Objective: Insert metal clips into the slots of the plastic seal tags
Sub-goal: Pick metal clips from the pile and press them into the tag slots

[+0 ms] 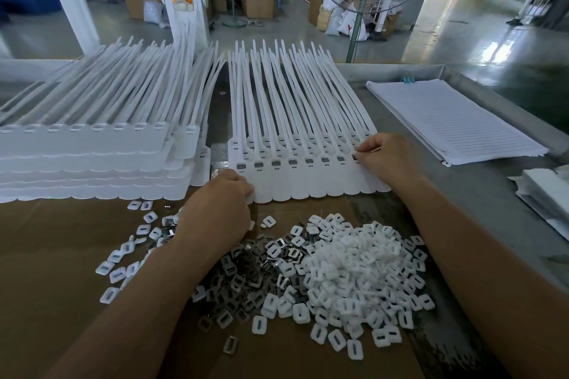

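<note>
My right hand (385, 154) pinches one metal clip (355, 157) with its fingertips and holds it at a slot in the row of seal tags (308, 181). My left hand (222, 194) sits at the other end of the row. Its fingers curl over the near corner of the first tag to hold the row down.

What could go wrong? The clip is small and shiny. If I push it in crooked, it could jam in the slot or pop out and fall between the long tails behind my right hand. If my left hand lets go, I think the whole row could slide on the cardboard (61, 255) and the slot would move away from the clip. My right arm hangs over the pile of white caps (354, 271), so a low swing could scatter them.

Now I count. I see seven slots with a dark clip in them, all left of my right hand. The one under my fingers makes eight. Past my right hand the slots are hidden. The pile of loose clips (240, 271) near my left arm has too many to count, and so does the cap pile. Left of my left hand is one stack of tags (92, 157), about five layers high. Beyond my right hand lies one paper pad (446, 120) on the bench (462, 194).
</note>
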Demonstrator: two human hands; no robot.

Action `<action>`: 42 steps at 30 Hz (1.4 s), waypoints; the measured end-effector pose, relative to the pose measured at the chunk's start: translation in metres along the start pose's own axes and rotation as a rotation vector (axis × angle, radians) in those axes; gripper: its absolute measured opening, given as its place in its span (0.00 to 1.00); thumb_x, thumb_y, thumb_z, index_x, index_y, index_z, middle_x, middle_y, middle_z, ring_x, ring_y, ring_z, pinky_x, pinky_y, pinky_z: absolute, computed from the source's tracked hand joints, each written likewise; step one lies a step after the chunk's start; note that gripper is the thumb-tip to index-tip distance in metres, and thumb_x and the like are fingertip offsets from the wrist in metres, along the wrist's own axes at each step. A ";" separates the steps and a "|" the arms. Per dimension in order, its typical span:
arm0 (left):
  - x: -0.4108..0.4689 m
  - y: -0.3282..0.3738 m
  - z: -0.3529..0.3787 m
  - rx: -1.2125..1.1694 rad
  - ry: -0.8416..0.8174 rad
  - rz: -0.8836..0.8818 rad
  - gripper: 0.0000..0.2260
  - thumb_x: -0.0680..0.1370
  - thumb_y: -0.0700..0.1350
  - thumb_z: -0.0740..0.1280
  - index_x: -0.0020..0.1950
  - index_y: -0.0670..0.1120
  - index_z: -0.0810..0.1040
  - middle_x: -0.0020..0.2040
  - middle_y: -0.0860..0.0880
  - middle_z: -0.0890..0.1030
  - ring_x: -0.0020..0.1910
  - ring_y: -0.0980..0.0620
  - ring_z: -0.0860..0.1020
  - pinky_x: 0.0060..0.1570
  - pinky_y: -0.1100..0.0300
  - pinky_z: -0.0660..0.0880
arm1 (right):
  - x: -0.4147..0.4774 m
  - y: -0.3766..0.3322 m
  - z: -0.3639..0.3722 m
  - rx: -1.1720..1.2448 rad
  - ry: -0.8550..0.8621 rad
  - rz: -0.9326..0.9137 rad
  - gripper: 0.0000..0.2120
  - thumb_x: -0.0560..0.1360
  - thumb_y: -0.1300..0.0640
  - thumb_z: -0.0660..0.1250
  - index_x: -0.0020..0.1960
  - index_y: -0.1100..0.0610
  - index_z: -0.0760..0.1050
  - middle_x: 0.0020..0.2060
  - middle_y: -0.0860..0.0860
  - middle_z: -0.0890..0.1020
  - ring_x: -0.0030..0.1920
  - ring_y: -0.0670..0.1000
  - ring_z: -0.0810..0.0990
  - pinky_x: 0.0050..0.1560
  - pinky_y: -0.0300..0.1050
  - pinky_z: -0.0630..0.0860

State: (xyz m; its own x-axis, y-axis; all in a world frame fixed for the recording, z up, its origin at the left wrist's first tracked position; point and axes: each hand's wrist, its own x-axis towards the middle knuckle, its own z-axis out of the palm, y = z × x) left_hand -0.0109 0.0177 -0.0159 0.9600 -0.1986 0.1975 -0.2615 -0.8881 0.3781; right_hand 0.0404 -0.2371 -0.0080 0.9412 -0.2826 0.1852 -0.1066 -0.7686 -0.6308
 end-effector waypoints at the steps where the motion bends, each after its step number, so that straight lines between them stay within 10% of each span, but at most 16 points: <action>1: 0.000 0.000 0.000 0.002 -0.002 0.002 0.14 0.73 0.34 0.59 0.53 0.43 0.80 0.58 0.49 0.75 0.53 0.51 0.75 0.49 0.63 0.69 | 0.000 0.000 0.000 -0.002 -0.002 -0.003 0.04 0.72 0.59 0.70 0.47 0.58 0.80 0.42 0.48 0.77 0.45 0.47 0.74 0.50 0.42 0.70; 14: 0.000 -0.002 -0.001 0.011 -0.009 0.035 0.14 0.74 0.35 0.59 0.54 0.44 0.79 0.58 0.49 0.75 0.53 0.52 0.75 0.51 0.64 0.68 | -0.020 -0.018 -0.009 0.021 -0.086 -0.149 0.08 0.73 0.58 0.68 0.38 0.49 0.73 0.37 0.44 0.76 0.39 0.43 0.74 0.43 0.39 0.70; 21: 0.002 -0.003 -0.001 0.015 -0.036 0.011 0.13 0.73 0.34 0.59 0.52 0.43 0.80 0.58 0.49 0.75 0.53 0.52 0.74 0.48 0.65 0.66 | -0.065 -0.063 -0.014 0.006 -0.537 -0.378 0.04 0.72 0.57 0.70 0.40 0.49 0.78 0.35 0.39 0.79 0.36 0.33 0.76 0.37 0.22 0.70; 33: 0.001 -0.001 -0.003 0.014 -0.038 0.012 0.14 0.73 0.35 0.60 0.53 0.43 0.80 0.59 0.48 0.74 0.55 0.51 0.74 0.52 0.61 0.70 | -0.090 -0.085 0.009 -0.216 -0.748 -0.552 0.07 0.71 0.57 0.71 0.48 0.52 0.81 0.33 0.38 0.73 0.35 0.36 0.72 0.36 0.24 0.67; 42: -0.001 0.001 -0.004 0.017 -0.042 0.012 0.14 0.74 0.35 0.59 0.56 0.44 0.79 0.61 0.48 0.74 0.56 0.50 0.74 0.54 0.59 0.71 | -0.090 -0.085 0.011 -0.402 -0.804 -0.604 0.06 0.76 0.56 0.64 0.51 0.56 0.75 0.47 0.49 0.75 0.49 0.48 0.73 0.50 0.44 0.70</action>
State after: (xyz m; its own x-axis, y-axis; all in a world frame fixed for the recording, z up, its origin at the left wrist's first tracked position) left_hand -0.0127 0.0185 -0.0121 0.9602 -0.2264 0.1638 -0.2719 -0.8923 0.3603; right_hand -0.0317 -0.1395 0.0206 0.7923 0.5526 -0.2585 0.4858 -0.8278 -0.2806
